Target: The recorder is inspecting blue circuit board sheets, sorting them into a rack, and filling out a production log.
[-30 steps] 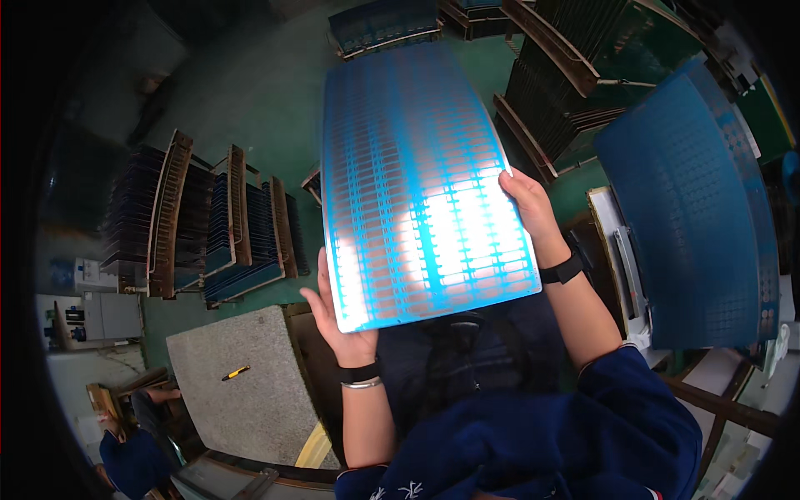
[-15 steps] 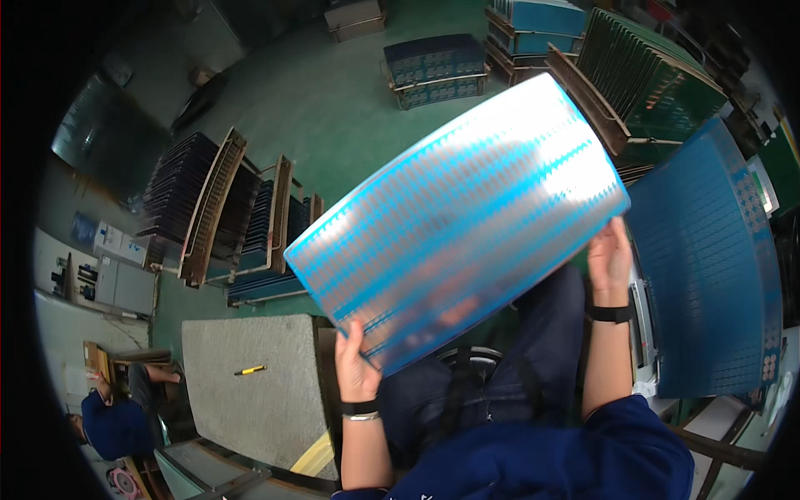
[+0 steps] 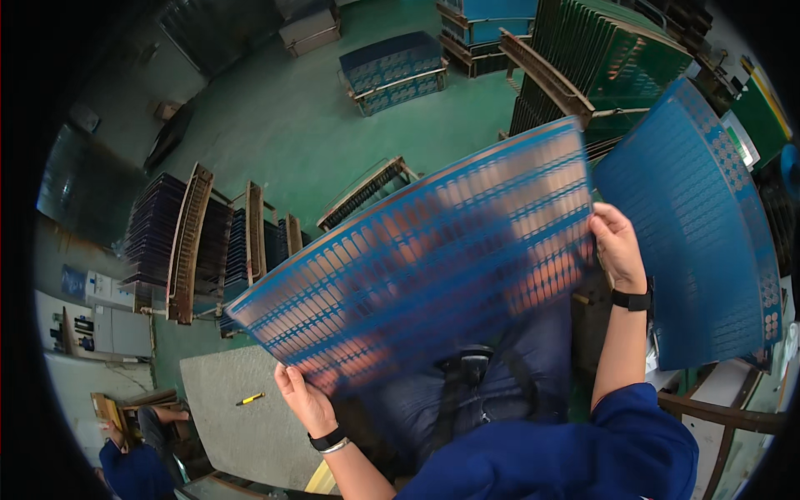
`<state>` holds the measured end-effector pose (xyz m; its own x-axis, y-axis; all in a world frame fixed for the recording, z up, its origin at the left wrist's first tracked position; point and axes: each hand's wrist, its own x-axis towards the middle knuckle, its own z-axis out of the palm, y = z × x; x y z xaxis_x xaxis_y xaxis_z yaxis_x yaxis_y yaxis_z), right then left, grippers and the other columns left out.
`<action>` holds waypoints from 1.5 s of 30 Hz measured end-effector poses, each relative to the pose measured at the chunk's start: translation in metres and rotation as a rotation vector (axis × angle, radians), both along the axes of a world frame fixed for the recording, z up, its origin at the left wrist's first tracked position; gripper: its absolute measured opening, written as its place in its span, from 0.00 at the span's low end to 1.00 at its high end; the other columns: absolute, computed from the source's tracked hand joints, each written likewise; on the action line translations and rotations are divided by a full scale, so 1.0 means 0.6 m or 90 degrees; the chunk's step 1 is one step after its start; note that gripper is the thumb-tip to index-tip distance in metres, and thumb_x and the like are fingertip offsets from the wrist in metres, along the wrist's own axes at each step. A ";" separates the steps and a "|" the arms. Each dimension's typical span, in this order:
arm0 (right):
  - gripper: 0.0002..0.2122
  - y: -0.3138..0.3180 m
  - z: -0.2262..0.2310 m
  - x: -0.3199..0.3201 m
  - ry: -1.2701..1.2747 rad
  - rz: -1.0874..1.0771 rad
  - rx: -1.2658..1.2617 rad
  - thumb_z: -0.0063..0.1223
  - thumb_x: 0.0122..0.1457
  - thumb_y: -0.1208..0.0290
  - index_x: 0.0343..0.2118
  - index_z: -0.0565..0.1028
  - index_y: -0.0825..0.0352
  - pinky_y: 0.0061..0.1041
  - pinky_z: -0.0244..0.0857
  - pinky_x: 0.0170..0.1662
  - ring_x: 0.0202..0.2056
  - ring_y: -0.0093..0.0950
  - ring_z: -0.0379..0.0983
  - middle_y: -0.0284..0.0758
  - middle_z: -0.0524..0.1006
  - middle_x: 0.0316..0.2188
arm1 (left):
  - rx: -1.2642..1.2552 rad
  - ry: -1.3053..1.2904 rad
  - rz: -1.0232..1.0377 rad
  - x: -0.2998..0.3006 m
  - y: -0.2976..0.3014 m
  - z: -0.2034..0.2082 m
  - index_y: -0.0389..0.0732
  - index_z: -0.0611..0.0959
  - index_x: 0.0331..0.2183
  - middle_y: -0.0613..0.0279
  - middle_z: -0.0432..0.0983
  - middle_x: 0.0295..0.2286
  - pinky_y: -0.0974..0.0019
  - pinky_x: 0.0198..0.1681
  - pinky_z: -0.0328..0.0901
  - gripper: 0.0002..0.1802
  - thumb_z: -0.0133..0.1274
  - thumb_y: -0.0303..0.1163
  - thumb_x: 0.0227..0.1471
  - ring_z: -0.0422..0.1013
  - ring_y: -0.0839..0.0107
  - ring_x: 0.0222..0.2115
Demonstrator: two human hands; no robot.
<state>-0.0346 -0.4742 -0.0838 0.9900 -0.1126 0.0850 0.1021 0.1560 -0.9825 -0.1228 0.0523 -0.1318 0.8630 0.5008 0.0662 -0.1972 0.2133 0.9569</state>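
"Where is the panel, and how have you got it?"

"The blue circuit-board panel [image 3: 425,250] is up in front of me, partly over my lap, slanting so that its right end sits farther out; my left hand [image 3: 308,406] is closed on its near edge toward the left end; my right hand [image 3: 619,246] is closed on its right edge."

"What worries you?"

"Mostly the grip; I have it only by its margins, so if one hand slackened, the wide sheet could sag, twist or slip toward my lap; fingers creeping inward could also smudge the copper-coloured pads, though blur hides whether they touch any."

"And around you?"

"The larger blue panel [image 3: 700,242] stands just beside my right hand in this view; a careless swing that way might knock the two and scratch both; the far edge looks close to the small slotted rack [image 3: 364,192], though I cannot tell the true gap; the left slotted rack [image 3: 190,242] could catch a corner if I turned too wide."

"The bench?"

"The grey bench [image 3: 237,442] is by my left hand; a yellow-and-black pen [image 3: 250,399] lies on it, and a panel set down there could be scored by it."
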 end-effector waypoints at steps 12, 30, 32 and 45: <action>0.25 0.054 -0.058 0.025 0.084 0.056 0.611 0.42 0.60 0.55 0.54 0.62 0.68 0.34 0.65 0.50 0.49 0.35 0.66 0.45 0.66 0.52 | -0.241 -0.012 -0.107 -0.013 -0.067 0.032 0.43 0.66 0.52 0.53 0.67 0.48 0.61 0.48 0.66 0.21 0.46 0.27 0.56 0.66 0.65 0.48; 0.22 0.040 -0.066 0.008 -0.059 -0.024 0.382 0.31 0.65 0.61 0.58 0.57 0.69 0.28 0.62 0.55 0.54 0.28 0.64 0.42 0.65 0.54 | -0.011 0.234 -0.130 -0.003 -0.051 0.001 0.33 0.62 0.54 0.55 0.68 0.45 0.69 0.43 0.67 0.27 0.38 0.42 0.61 0.70 0.71 0.41; 0.22 0.059 -0.052 0.007 -0.024 -0.028 0.408 0.32 0.65 0.61 0.57 0.59 0.69 0.27 0.65 0.53 0.51 0.27 0.67 0.42 0.67 0.52 | -0.012 0.233 -0.137 -0.008 -0.039 -0.007 0.33 0.63 0.54 0.55 0.68 0.45 0.69 0.42 0.67 0.27 0.38 0.42 0.61 0.70 0.71 0.41; 0.21 0.023 -0.029 0.006 0.086 0.006 0.071 0.50 0.58 0.62 0.49 0.69 0.74 0.18 0.69 0.40 0.37 0.22 0.75 0.40 0.77 0.38 | 0.008 0.185 -0.084 -0.014 -0.016 0.001 0.33 0.65 0.53 0.55 0.69 0.44 0.67 0.46 0.63 0.25 0.38 0.40 0.61 0.68 0.70 0.42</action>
<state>-0.0309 -0.4607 -0.1011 0.9927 -0.1038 -0.0606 -0.0311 0.2646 -0.9639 -0.1314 0.0427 -0.1311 0.9040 0.3841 -0.1877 0.1140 0.2066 0.9718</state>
